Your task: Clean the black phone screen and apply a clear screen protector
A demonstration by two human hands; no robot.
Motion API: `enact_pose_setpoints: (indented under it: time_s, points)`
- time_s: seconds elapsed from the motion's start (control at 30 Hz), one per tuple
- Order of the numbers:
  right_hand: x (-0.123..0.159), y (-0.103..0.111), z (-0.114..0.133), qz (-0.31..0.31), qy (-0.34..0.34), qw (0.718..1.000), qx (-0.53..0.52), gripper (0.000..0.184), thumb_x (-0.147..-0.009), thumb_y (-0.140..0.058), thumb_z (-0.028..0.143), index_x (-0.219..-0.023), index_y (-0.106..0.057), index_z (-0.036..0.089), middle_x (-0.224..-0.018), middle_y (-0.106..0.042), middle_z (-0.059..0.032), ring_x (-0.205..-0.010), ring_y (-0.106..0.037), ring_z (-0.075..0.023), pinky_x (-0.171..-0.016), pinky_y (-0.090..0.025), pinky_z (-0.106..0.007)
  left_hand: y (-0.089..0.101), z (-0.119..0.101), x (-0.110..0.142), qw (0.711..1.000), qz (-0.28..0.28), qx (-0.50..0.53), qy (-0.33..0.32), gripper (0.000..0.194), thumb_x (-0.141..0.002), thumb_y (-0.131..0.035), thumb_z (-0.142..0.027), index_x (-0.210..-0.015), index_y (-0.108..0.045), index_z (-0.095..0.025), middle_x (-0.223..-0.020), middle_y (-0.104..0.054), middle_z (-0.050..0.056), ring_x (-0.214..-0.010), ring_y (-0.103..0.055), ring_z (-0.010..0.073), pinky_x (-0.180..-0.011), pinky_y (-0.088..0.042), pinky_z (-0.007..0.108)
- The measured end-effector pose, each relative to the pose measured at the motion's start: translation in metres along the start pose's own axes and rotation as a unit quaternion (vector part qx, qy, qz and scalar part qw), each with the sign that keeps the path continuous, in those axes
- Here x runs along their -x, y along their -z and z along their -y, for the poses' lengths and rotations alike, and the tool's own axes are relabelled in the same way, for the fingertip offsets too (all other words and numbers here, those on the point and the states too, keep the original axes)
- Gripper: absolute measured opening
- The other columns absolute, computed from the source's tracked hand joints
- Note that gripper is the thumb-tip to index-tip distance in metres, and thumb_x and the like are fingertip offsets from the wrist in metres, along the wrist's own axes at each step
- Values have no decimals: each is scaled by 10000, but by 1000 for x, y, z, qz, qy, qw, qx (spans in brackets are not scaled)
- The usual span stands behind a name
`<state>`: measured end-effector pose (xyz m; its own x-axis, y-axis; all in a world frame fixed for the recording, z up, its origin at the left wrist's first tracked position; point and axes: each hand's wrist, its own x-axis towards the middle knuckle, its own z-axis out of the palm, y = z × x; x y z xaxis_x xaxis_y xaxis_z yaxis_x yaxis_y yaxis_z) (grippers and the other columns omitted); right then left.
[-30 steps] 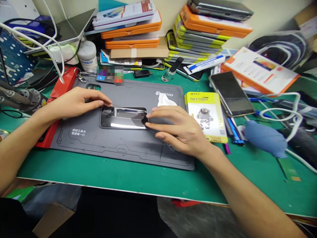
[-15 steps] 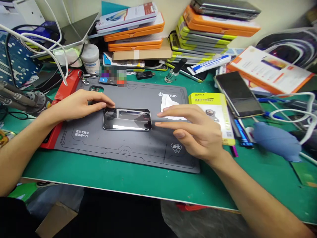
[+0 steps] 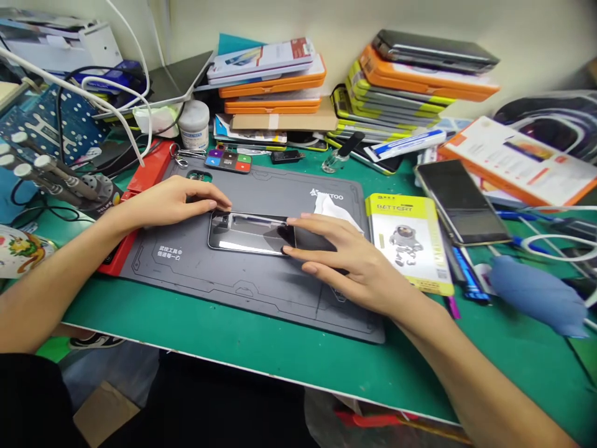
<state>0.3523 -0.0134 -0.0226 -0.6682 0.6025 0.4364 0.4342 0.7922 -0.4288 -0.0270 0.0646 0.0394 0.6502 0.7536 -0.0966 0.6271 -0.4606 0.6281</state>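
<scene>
A smartphone (image 3: 252, 234) with a glossy dark screen lies flat, screen up, on a grey work mat (image 3: 224, 311). At its upper left corner, my left hand (image 3: 180, 198) rests with fingers stretched out, the fingertips at the phone's edge. My right hand (image 3: 349, 258) is at the phone's right end, fingers spread; its index and middle fingertips meet the edge there. Neither hand is wrapped round the phone. Behind my right hand lies a crumpled white wipe (image 3: 333, 208), partly covered by the fingers.
A yellow battery box (image 3: 407, 239) lies right of the mat, beside a second phone (image 3: 459, 199) and a blue air blower (image 3: 536, 292). Stacked orange boxes (image 3: 275, 81), a white jar (image 3: 194, 124) and a glass bottle (image 3: 336, 160) stand behind. Screwdrivers (image 3: 60, 174) stand at left.
My right hand has moved left, its fingertips now reaching the phone's right end. My left hand stays at the upper left corner. The whole view has shifted slightly.
</scene>
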Motion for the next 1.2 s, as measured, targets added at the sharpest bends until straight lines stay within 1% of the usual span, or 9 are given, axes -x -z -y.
enact_pose_setpoints:
  time_s: [0.13, 0.27, 0.37, 0.53, 0.7, 0.9, 1.0, 1.1, 1.2]
  points:
    - [-1, 4, 1, 7, -8, 1000, 8, 297, -1119, -668, 284, -1361, -834, 332, -1615, -696, -95, -1555, -604, -350, -1246, -555, -647, 1, 0, 1, 1000, 5, 2, -1, 380, -1093, -574, -436, -1356, -819, -313, -1344, -850, -5, -1262, -784, 190, -1172, -564, 324]
    - [-3, 8, 8, 20, -12, 1000, 21, 298, -1125, -654, 289, -1368, -826, 308, -1608, -703, -108, -1543, -617, -355, -1234, -566, -658, 1, 6, 0, 1000, 19, 8, -7, 406, -1045, -664, -499, -1379, -810, -322, -1361, -839, 16, -1235, -780, 212, -1109, -586, 330]
    - [-3, 10, 11, 18, -2, 999, 33, 282, -1133, -638, 276, -1337, -834, 285, -1561, -734, -116, -1507, -652, -342, -1202, -603, -620, 2, 13, -1, 999, 48, 8, -14, 493, -986, -749, -538, -1430, -784, -326, -1391, -819, 39, -1190, -769, 219, -1055, -584, 325]
    - [-1, 9, 14, 24, 7, 999, 45, 284, -1119, -663, 274, -1354, -820, 244, -1567, -726, -138, -1526, -631, -353, -1219, -593, -605, 1, 15, -1, 996, 80, 8, -26, 699, -927, -825, -585, -1559, -680, -324, -1496, -755, 68, -1303, -704, 251, -1109, -530, 341]
    - [3, 5, 17, 45, 18, 998, 33, 399, -1151, -613, 337, -1526, -711, 245, -1688, -624, -150, -1613, -539, -361, -1249, -561, -636, -5, 6, 0, 997, 72, -8, -34, 824, -950, -801, -610, -1671, -547, -301, -1513, -726, 96, -1371, -653, 274, -1167, -472, 367]
    - [5, 1, 14, 68, 7, 997, 38, 504, -1158, -597, 401, -1659, -591, 341, -1822, -463, -107, -1715, -384, -368, -1327, -469, -670, -10, 3, -1, 994, 73, -62, -60, 811, -959, -788, -639, -1664, -548, -316, -1447, -704, 99, -1333, -611, 307, -1134, -460, 374]
    - [5, -2, 11, 73, 7, 997, 37, 533, -1161, -581, 437, -1688, -559, 359, -1835, -441, -106, -1724, -362, -374, -1338, -446, -680, -12, 1, -1, 992, 68, -84, -62, 814, -968, -773, -662, -1670, -543, -319, -1405, -684, 103, -1289, -604, 310, -1098, -465, 363]
    - [3, -4, 12, 71, 9, 997, 27, 560, -1162, -556, 490, -1709, -532, 371, -1821, -465, -103, -1719, -372, -379, -1348, -422, -700, -14, -2, -1, 991, 59, -103, -63, 788, -993, -728, -689, -1675, -535, -345, -1387, -673, 95, -1280, -597, 317, -1102, -459, 370]
    - [-2, -7, 17, 68, 15, 997, 30, 580, -1166, -528, 516, -1717, -521, 334, -1799, -497, -122, -1717, -376, -375, -1364, -391, -709, -17, -4, 0, 990, 50, -116, -70, 772, -1002, -701, -707, -1669, -543, -350, -1378, -671, 96, -1272, -601, 323, -1114, -456, 381]
